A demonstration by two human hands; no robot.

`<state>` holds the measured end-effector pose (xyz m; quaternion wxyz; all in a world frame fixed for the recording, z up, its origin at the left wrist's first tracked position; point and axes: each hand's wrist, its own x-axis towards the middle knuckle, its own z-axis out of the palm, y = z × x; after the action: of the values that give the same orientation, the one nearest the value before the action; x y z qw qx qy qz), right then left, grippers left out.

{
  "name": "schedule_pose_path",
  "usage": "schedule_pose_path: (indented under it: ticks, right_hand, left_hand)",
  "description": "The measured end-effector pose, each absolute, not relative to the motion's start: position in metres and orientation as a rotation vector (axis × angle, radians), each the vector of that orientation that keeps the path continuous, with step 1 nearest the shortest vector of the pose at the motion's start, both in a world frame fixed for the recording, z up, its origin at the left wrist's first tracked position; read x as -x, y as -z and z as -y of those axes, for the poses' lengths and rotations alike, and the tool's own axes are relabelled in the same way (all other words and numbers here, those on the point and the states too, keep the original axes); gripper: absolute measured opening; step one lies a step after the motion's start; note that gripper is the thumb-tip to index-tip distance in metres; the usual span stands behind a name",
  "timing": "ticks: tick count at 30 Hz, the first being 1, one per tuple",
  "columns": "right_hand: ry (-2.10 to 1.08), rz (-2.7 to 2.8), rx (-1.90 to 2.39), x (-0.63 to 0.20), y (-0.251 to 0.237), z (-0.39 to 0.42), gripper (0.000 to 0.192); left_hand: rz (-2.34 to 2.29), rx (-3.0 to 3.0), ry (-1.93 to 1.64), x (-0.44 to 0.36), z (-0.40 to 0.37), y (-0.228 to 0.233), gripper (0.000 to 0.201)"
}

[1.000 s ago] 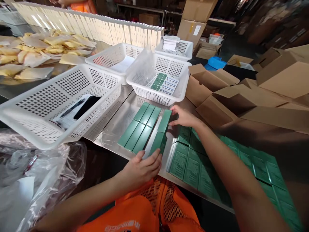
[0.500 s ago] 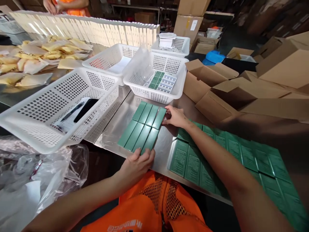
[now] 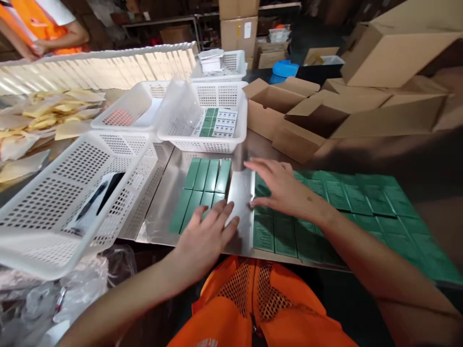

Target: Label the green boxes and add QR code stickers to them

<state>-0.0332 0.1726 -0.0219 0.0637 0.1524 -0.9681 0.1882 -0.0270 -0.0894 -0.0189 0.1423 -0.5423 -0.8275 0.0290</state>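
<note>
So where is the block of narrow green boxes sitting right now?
In the head view the narrow green boxes lie centre-left on the metal sheet, under the left hand, left of the flat green cartons.

Right hand (image 3: 285,193) off the green boxes (image 3: 204,185) (now hovering rightward), left hand (image 3: 206,236) flattened over their near row

Dark green rectangular cartons (image 3: 203,189) lie in a plain, unpatterned block on the shiny silver metal table (image 3: 238,193). The flat green printed cartons (image 3: 340,202) carry fine embossed-looking print. White plastic perforated baskets (image 3: 72,193) show a grid of square holes. Brown cardboard boxes (image 3: 361,111) are plain. The orange mesh vest (image 3: 253,299) has a netted weave.
</note>
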Motion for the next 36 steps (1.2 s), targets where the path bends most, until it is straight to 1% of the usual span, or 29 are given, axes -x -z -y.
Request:
schedule_pose_path:
  ticks: [1, 3, 5, 7, 10, 12, 15, 17, 21, 24, 29, 36]
  right_hand:
    - [-0.490, 2.919, -0.496, 0.010, 0.019, -0.174, 0.079]
    - [-0.341, 2.948, -0.540, -0.033, 0.021, -0.169, 0.069]
    - [-0.216, 2.985, -0.534, -0.066, 0.033, -0.156, 0.065]
    - [-0.120, 2.997, -0.506, -0.085, 0.051, -0.142, 0.065]
    - [-0.033, 2.970, -0.427, -0.093, 0.077, -0.128, 0.063]
    - [-0.017, 2.945, -0.351, -0.093, 0.086, -0.123, 0.053]
    - [-0.045, 2.898, -0.273, -0.094, 0.089, -0.115, 0.032]
    - [-0.109, 2.872, -0.246, -0.094, 0.089, -0.105, 0.028]
    - [-0.310, 2.813, -0.255, -0.086, 0.099, -0.076, 0.028]
    - [-0.378, 2.761, -0.281, -0.076, 0.112, -0.056, 0.029]
    - [-0.475, 2.693, -0.230, -0.066, 0.116, -0.045, 0.031]
    - [-0.590, 2.549, -0.092, -0.063, 0.114, -0.036, 0.027]
  left_hand:
    - [2.424, 1.636, 0.053, 0.046, 0.080, 0.008, 0.038]
    - [2.559, 1.855, 0.335, 0.088, 0.051, -0.008, 0.044]
    - [2.791, 1.895, 0.425, 0.127, 0.010, -0.011, 0.047]
    - [3.046, 1.754, 0.234, 0.154, -0.034, -0.003, 0.054]
    - [3.148, 1.737, 0.047, 0.171, -0.085, 0.018, 0.050]
    - [3.160, 1.751, -0.051, 0.171, -0.102, 0.029, 0.048]
    - [3.148, 1.739, -0.172, 0.170, -0.104, 0.029, 0.048]
    - [3.136, 1.727, -0.248, 0.172, -0.098, 0.023, 0.048]
    - [3.124, 1.592, -0.482, 0.176, -0.083, 0.013, 0.044]
    - [3.087, 1.432, -0.615, 0.174, -0.070, 0.017, 0.046]
    - [3.010, 1.387, -0.599, 0.171, -0.051, 0.029, 0.046]
    - [3.023, 1.456, -0.592, 0.182, -0.050, 0.032, 0.046]
